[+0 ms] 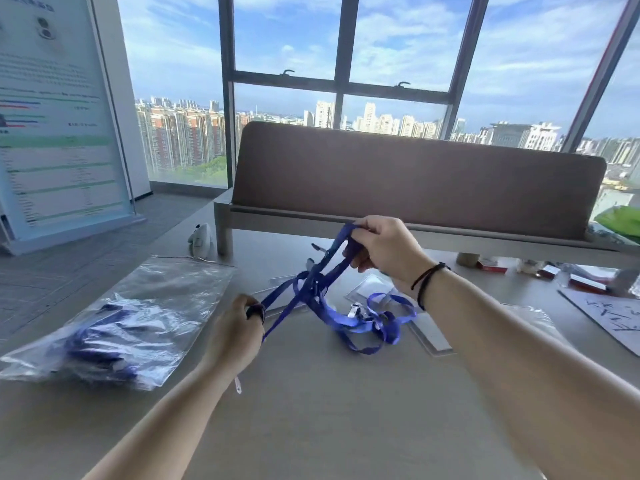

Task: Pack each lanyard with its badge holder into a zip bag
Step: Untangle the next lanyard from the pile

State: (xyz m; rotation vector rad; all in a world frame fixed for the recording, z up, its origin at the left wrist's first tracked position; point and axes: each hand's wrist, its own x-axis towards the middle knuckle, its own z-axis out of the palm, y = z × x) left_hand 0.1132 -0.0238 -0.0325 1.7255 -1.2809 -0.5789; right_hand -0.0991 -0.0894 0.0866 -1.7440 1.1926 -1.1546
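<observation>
Up above the table [311, 410], the right hand [384, 247] pinches one end of a blue lanyard [311, 289], while the left hand [239, 327], lower and well apart from it, grips the strap's other stretch. More blue straps and a clear badge holder [372, 287] lie tangled beneath on the pale grey surface. A filled zip bag [114, 323] rests to the left. Behind stands a brown upholstered bench [415, 181] before tall windows [398, 46] showing city towers and cloudy sky.

zip bag [145, 299] left on table [311, 410] | lanyards [346, 317] centre | bench [415, 181] behind
</observation>
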